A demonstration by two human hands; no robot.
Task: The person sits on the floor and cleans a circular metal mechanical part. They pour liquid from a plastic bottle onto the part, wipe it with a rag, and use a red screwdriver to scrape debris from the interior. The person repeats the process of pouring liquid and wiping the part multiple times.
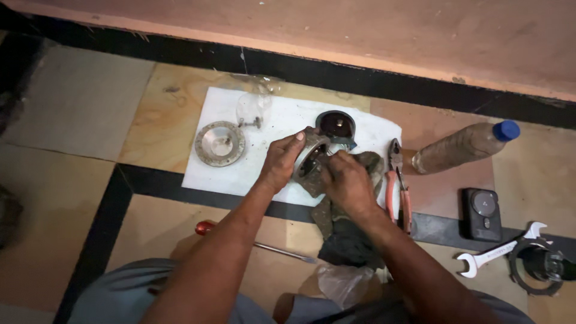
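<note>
My left hand (pixel 281 161) grips a round metal housing (pixel 311 157) by its rim, tilted on edge above a white sheet (pixel 240 171). My right hand (pixel 347 182) presses a dirty greenish rag (pixel 371 161) against the open face of that housing. A dark round cap-like part (pixel 336 126) lies just behind the housing on the sheet. More of the rag hangs down below my right wrist.
On the sheet lie a round metal disc (pixel 220 143) and a clear glass piece (pixel 253 108). Red-handled pliers (pixel 398 186), a dusty plastic bottle (pixel 465 146), a small black device (pixel 482 213), a wrench (pixel 498 249), a toothed ring (pixel 540 267) and a red-handled screwdriver (pixel 258 243) lie on the tiled floor.
</note>
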